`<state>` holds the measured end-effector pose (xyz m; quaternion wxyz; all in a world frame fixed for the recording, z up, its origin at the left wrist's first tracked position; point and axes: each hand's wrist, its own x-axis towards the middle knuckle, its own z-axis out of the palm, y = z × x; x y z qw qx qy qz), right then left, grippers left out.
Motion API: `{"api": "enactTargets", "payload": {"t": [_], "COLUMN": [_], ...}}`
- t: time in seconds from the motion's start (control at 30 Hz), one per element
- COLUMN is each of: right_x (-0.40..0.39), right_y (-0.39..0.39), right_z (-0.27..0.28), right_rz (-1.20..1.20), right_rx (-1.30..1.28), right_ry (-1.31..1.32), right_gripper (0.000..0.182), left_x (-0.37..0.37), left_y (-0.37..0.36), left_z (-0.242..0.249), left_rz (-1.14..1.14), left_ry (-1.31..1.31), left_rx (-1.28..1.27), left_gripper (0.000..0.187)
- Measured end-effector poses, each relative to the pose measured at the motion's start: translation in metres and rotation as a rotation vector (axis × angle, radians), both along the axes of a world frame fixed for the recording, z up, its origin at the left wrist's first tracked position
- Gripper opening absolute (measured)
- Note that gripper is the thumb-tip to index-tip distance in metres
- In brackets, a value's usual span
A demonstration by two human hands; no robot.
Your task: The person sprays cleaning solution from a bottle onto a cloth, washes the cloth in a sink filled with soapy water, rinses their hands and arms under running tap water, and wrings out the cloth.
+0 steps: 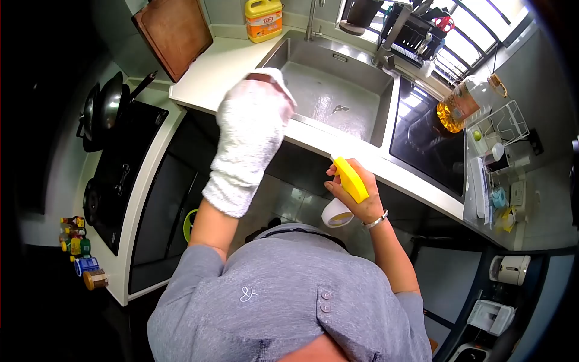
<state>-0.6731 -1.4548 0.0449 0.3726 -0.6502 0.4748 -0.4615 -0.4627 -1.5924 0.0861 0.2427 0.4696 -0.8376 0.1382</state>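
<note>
My right hand (362, 196) is closed around a spray bottle with a yellow trigger head (351, 180) and a white body (336, 214). Its nozzle points forward toward the sink's front edge. A silvery bracelet circles that wrist. White terry cloth (244, 151), like a mitt or a wrapped towel, covers my left hand (256, 102) and much of the forearm. That hand is over the counter edge at the near left corner of the steel sink (386, 114); its fingers are mostly hidden by the cloth, and I cannot make out how they are bent.
Behind the sink are a faucet (310, 27) and a yellow jug (263, 21). A cutting board (172, 36) leans at left, near the black stove (136, 157) with pans. To the right are a dark glass panel (422, 151), an oil bottle (461, 108) and a white wire rack (509, 123).
</note>
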Motion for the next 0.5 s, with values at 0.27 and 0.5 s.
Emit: {"api": "enactTargets", "payload": {"t": [0.27, 0.5], "right_x": [-0.022, -0.015], "right_y": [-0.002, -0.019], "right_z": [-0.027, -0.036], "right_rz": [0.104, 0.117], "right_rx": [0.117, 0.196], "right_ry": [-0.038, -0.022], "right_gripper": [0.032, 0.03], "left_x": [0.05, 0.082], "left_y": [0.055, 0.056], "left_z": [-0.008, -0.023], "left_rz": [0.232, 0.331], "left_ry": [0.019, 0.059], "left_rx": [0.079, 0.096], "left_gripper": [0.022, 0.026]}}
